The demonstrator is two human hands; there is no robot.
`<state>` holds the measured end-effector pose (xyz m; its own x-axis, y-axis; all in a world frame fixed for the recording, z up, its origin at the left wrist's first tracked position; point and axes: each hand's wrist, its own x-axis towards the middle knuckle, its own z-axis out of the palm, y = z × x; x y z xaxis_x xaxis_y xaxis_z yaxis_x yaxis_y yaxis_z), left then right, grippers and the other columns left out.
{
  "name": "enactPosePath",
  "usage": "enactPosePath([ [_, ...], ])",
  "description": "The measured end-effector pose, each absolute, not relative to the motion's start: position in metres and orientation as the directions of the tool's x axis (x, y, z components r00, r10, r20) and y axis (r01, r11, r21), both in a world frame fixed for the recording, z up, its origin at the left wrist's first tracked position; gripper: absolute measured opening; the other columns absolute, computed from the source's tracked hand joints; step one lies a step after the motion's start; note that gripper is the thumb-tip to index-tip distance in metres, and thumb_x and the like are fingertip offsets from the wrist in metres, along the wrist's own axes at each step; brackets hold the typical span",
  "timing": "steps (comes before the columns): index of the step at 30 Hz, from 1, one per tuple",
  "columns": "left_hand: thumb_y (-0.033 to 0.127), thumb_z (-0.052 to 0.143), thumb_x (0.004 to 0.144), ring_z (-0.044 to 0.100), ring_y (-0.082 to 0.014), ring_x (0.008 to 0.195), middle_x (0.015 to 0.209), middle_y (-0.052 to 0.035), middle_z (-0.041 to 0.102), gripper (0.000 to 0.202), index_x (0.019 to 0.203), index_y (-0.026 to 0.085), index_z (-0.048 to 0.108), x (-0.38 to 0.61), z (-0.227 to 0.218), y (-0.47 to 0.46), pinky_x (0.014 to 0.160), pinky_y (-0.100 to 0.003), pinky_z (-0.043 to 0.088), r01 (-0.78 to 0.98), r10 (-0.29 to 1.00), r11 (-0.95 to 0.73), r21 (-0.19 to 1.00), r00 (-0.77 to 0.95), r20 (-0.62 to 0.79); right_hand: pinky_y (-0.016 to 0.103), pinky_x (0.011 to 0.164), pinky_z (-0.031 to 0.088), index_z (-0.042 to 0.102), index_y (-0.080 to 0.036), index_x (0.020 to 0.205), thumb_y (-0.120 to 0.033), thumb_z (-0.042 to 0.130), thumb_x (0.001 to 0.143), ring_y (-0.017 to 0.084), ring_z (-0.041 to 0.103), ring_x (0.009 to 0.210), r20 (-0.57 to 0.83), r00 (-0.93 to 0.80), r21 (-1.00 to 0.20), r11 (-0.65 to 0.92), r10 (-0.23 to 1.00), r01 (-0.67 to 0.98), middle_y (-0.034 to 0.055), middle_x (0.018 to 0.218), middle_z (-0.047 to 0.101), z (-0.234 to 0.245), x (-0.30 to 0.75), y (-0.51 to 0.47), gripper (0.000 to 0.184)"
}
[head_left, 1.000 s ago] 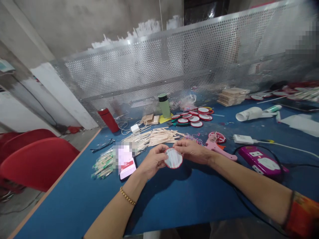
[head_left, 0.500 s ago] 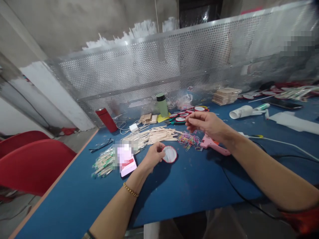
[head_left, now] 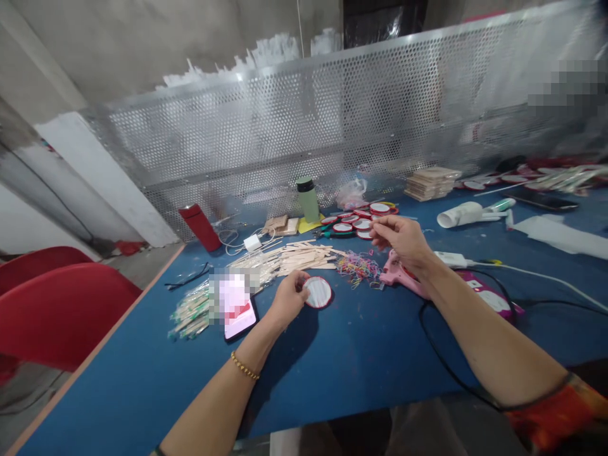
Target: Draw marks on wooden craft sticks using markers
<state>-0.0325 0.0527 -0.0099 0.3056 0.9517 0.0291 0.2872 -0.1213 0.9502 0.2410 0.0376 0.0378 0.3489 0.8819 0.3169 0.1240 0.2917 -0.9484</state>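
My left hand point(head_left: 291, 295) pinches a round white disc with a red rim point(head_left: 318, 292) by its left edge, just above the blue table. My right hand point(head_left: 401, 239) is raised with thumb and fingertips pressed together. Whatever its fingers hold, if anything, is too small to make out. Under that hand lies a pink glue gun point(head_left: 403, 277), partly covered by the wrist. A heap of small coloured rubber bands point(head_left: 357, 268) is between the hands. Behind them are flat wooden sticks point(head_left: 306, 256) and several more red-rimmed discs point(head_left: 342, 228).
A lit phone point(head_left: 240, 320) and plastic-wrapped sticks point(head_left: 190, 313) lie left of my left hand. A red bottle point(head_left: 199, 227) and a green bottle point(head_left: 308, 201) stand at the back, before a perforated metal panel point(head_left: 228, 139). Black cable point(head_left: 439, 361) crosses the right side.
My right hand has moved slightly right, away from the pile of discs. My left hand and its disc sit a little further left in view, still pinched together.
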Motion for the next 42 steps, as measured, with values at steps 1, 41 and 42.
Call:
enactPosePath([
  [1, 0.005, 0.06, 0.06, 0.046, -0.007, 0.054, 0.063, 0.006, 0.053, 0.029, 0.087, 0.017, 0.06, -0.033, -0.012, 0.054, 0.05, -0.017, 0.035, 0.3, 0.953, -0.127, 0.945, 0.302, 0.033, 0.023, 0.045, 0.047, 0.066, -0.016, 0.081, -0.041, 0.075, 0.073, 0.011, 0.059, 0.051, 0.323, 0.387, -0.946, 0.287, 0.864, 0.149, 0.002, 0.067, 0.066, 0.036, 0.245, 0.039, 0.028],
  [41, 0.014, 0.042, 0.087, 0.064, -0.0244, 0.101, 0.118, -0.0136, 0.059, 0.042, 0.127, 0.018, 0.054, -0.034, -0.012, 0.053, 0.088, -0.037, 0.048, 0.783, 0.895, -0.44, 0.441, 0.337, 0.293, 0.039, 0.077, 0.041, 0.064, -0.011, 0.114, -0.014, 0.059, 0.088, 0.029, 0.058, 0.095, 0.478, -0.086, 0.212, -0.02, 0.874, 0.977, 0.0174, 0.105, 0.068, 0.013, 0.23, -0.062, 0.026],
  [42, 0.016, 0.042, 0.087, 0.064, -0.0243, 0.099, 0.118, -0.0138, 0.058, 0.042, 0.128, 0.018, 0.054, -0.034, -0.009, 0.052, 0.086, -0.037, 0.049, 0.781, 0.891, -0.444, 0.44, 0.331, 0.31, 0.039, 0.08, 0.042, 0.064, -0.012, 0.115, -0.016, 0.06, 0.089, 0.029, 0.057, 0.098, 0.491, -0.139, 0.198, 0.045, 0.86, 0.979, 0.0171, 0.109, 0.067, 0.017, 0.228, -0.066, 0.027],
])
